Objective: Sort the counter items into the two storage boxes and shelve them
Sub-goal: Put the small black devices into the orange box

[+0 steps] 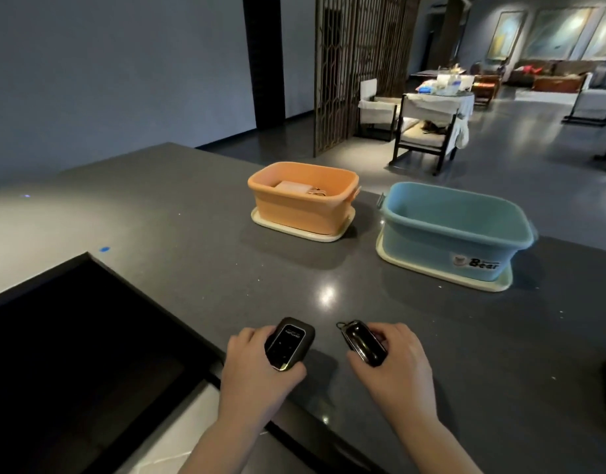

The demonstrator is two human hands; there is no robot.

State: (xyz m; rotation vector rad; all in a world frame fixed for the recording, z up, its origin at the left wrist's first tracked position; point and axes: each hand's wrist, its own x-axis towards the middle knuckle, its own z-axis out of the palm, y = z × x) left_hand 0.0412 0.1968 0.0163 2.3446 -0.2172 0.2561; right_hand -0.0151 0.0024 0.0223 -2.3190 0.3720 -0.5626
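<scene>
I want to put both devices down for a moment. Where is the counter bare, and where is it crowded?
Bare dark counter lies left of the orange plastic box, and between both boxes and the hands. The gap between the orange box and the blue plastic box is narrow. The black sunken panel borders the left hand.

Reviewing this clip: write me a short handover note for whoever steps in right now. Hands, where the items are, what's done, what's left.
Hands: left hand grips a black key fob with a lit screen; right hand grips a second, glossy black key fob. Both are at the near edge of the counter.
Boxes: the orange box and the blue box each stand on a cream lid further back on the counter, orange to the left.
Done: the orange box already holds a pale flat item and something corded beside it. Nothing shows in the visible part of the blue box.
Left: drop both fobs into the boxes, then shelve the boxes.
</scene>
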